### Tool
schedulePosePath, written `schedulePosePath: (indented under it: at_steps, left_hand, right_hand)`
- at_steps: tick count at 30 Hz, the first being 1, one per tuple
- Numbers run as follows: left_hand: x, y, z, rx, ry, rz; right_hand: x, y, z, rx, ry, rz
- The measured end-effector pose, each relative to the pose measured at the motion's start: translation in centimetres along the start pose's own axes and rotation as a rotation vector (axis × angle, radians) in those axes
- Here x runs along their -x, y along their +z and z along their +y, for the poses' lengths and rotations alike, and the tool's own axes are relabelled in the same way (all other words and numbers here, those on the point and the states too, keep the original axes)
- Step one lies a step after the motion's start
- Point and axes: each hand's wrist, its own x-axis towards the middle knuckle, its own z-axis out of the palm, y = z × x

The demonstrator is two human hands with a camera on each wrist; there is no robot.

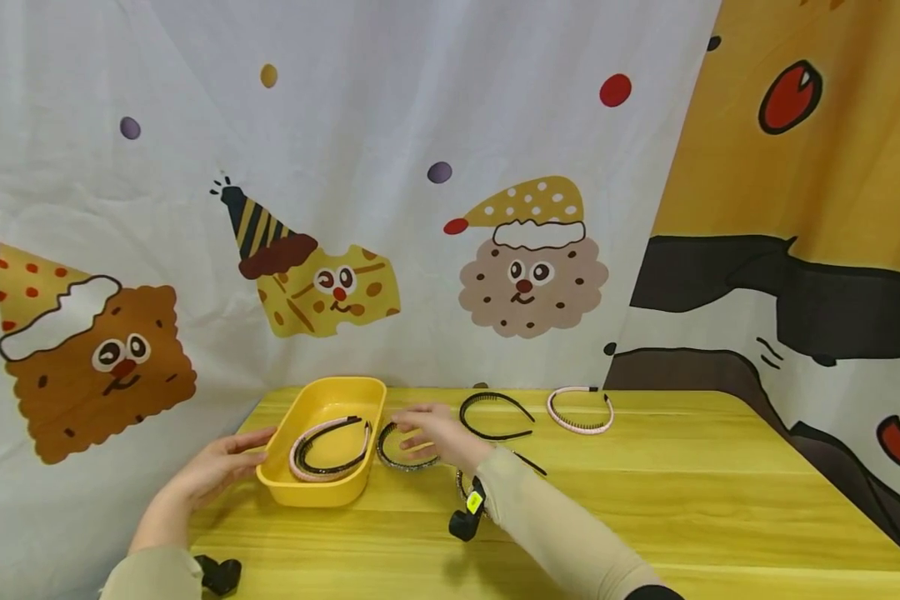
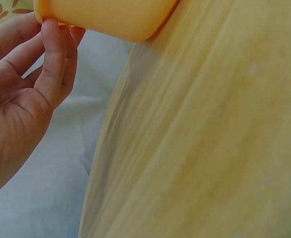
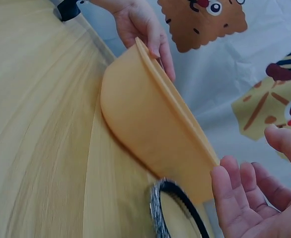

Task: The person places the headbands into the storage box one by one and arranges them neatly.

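A yellow plastic basin (image 1: 322, 497) stands at the table's left, with a pink headband (image 1: 296, 461) and a black headband (image 1: 335, 469) lying inside. My left hand (image 1: 225, 467) touches its left rim; in the left wrist view the fingertips (image 2: 50, 29) rest just under that rim. Right of the basin, my right hand (image 1: 438, 433) hovers with loosely bent fingers, holding nothing. Beneath it lies a dark headband with a glittery band (image 1: 405, 467), partly hidden by the hand. The right wrist view shows this glittery headband between the basin and the hand.
Behind the right hand lies a black toothed headband (image 1: 487, 437), and farther right a pink headband (image 1: 581, 429). Another dark headband (image 1: 531, 463) is partly covered by the right forearm. A printed curtain (image 1: 420, 350) hangs along the back edge of the wooden table (image 1: 682, 492).
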Motion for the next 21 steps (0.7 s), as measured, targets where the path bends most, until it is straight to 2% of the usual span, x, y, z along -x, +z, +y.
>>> schedulePosePath:
  at_steps: [13,21]
  left_hand:
    - [-0.1,0.2,0.4,-0.007,-0.028,0.003]
    - [-0.1,0.0,0.3,-0.018,-0.017,-0.022]
  right_hand:
    - [2.4,-6.4,1.2,0.027,0.009,0.063]
    - [3.6,-10.1,2.3,-0.028,0.021,0.193]
